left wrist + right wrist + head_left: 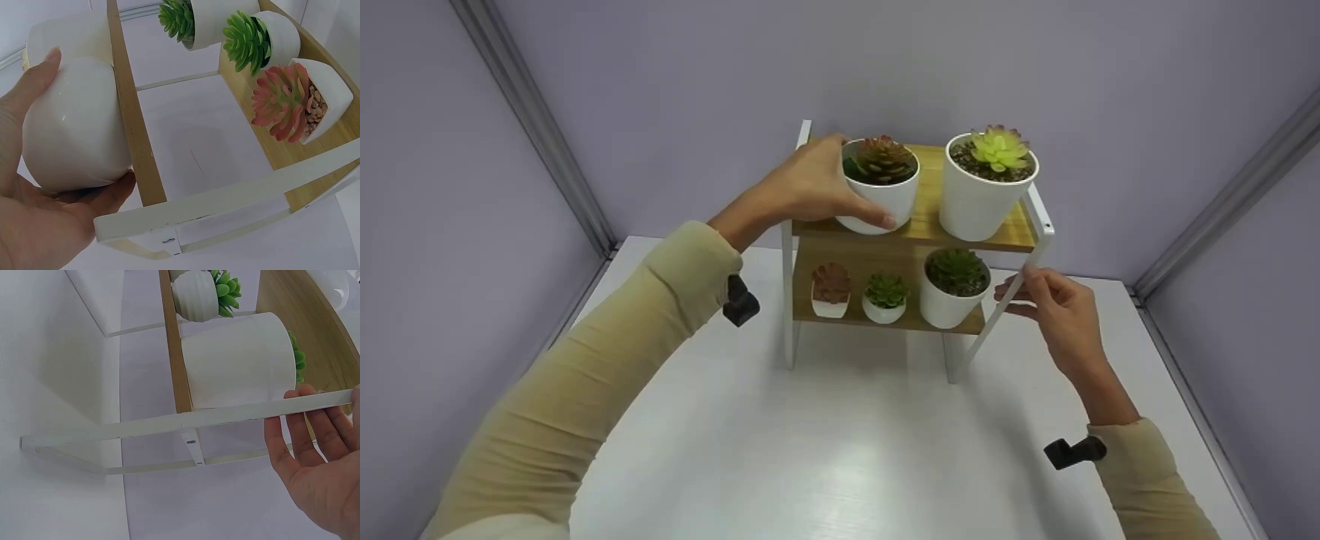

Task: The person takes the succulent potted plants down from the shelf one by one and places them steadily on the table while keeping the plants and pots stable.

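My left hand (817,184) grips a round white pot (76,126), its thumb across the front and fingers round the far side. A dark reddish succulent (885,159) grows in that pot, which sits at the left of the upper board (926,161) of a two-tier plant stand. On the stand's right side, my right hand (1061,307) holds the white metal upright (242,410) between thumb and fingers. A taller white pot (982,199) with a yellow-green succulent (1000,148) stands beside the gripped pot.
The lower board (840,251) carries a small pot with a red succulent (281,101), a small round pot with a green one (886,290), and a larger white pot (239,363). Underneath is a white table (810,450); grey-lilac panels (697,90) surround it.
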The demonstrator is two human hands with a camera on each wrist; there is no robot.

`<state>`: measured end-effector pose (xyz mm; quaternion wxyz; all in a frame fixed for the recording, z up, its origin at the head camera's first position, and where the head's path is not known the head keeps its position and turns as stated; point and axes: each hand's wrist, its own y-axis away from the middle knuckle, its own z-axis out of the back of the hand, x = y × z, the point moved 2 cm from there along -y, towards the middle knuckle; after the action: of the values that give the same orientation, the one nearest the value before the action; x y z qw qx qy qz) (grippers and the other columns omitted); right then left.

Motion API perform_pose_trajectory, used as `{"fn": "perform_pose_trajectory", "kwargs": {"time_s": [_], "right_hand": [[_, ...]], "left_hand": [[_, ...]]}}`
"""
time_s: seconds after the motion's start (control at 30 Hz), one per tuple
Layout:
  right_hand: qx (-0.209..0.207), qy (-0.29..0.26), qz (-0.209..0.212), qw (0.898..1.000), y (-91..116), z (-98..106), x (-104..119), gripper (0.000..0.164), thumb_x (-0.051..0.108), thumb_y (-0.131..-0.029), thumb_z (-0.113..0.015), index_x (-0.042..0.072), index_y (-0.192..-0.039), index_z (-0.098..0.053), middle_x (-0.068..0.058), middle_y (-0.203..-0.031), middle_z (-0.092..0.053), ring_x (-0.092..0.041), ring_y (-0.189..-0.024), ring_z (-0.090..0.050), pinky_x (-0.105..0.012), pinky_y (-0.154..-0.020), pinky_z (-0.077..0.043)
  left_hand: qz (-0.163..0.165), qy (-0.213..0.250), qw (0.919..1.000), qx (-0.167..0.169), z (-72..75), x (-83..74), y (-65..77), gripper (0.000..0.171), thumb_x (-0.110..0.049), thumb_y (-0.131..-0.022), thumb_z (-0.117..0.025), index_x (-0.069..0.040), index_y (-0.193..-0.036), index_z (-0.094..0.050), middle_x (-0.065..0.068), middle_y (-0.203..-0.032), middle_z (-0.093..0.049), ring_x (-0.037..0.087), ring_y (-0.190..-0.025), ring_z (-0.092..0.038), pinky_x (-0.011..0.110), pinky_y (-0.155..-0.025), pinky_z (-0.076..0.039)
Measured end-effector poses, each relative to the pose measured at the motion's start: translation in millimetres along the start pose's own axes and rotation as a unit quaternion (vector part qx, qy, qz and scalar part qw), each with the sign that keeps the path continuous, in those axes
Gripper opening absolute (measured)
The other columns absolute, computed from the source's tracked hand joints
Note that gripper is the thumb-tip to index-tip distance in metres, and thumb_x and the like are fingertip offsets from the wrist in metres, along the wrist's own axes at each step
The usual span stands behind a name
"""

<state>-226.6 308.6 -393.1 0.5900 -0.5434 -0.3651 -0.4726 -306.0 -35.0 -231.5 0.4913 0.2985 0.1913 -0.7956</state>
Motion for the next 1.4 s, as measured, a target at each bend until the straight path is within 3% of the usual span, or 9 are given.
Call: {"fn": "perform_pose_trajectory", "kwargs": {"time_s": [0.4, 0.83, 1.03, 1.4], "right_hand": [[-0.002, -0.002, -0.002, 1.000, -0.3, -1.4, -1.2, 0.040, 0.029, -0.110, -0.055, -0.007, -0.115, -0.071, -0.001, -0.095, -0.079, -0.017, -0.097, -0.078, -0.030, -0.087, -0.065], [-0.003, -0.005, -0.002, 1.000, -0.9, -0.1, -0.8, 0.040, 0.030, -0.110, -0.056, -0.008, -0.115, -0.071, -0.013, -0.101, -0.078, -0.027, -0.102, -0.078, -0.031, -0.087, -0.065], [0.000, -0.003, -0.007, 1.000, -0.9, 0.3, -0.5, 0.049, 0.033, -0.109, -0.056, -0.015, -0.114, -0.065, -0.006, -0.100, -0.078, -0.018, -0.099, -0.078, -0.031, -0.088, -0.065], [0.000, -0.010, -0.006, 1.000, 0.7, 1.3, 0.2, 0.049, 0.032, -0.110, -0.055, -0.016, -0.113, -0.065, -0.002, -0.098, -0.079, -0.020, -0.099, -0.078, -0.031, -0.088, -0.065]], "left_hand": [[0.013, -0.003, 0.9999, -0.002, 0.2, -0.3, 1.1, 0.105, -0.054, -0.071, -0.095, -0.009, -0.150, -0.044, 0.006, -0.141, -0.060, 0.018, -0.127, -0.059, 0.036, -0.112, -0.051], [0.009, -0.009, 0.9998, -0.014, 5.0, 1.0, 3.8, 0.105, -0.057, -0.071, -0.093, -0.010, -0.150, -0.042, 0.006, -0.142, -0.060, 0.020, -0.129, -0.059, 0.036, -0.113, -0.050], [0.009, -0.001, 0.9999, -0.013, 5.3, 0.9, 5.5, 0.113, -0.057, -0.071, -0.093, -0.008, -0.156, -0.037, 0.006, -0.144, -0.060, 0.020, -0.131, -0.059, 0.036, -0.113, -0.050], [0.003, 0.005, 0.9999, -0.012, 3.8, -3.8, 14.0, 0.116, -0.057, -0.071, -0.093, -0.008, -0.158, -0.035, 0.006, -0.146, -0.059, 0.020, -0.133, -0.058, 0.036, -0.115, -0.049]]}}
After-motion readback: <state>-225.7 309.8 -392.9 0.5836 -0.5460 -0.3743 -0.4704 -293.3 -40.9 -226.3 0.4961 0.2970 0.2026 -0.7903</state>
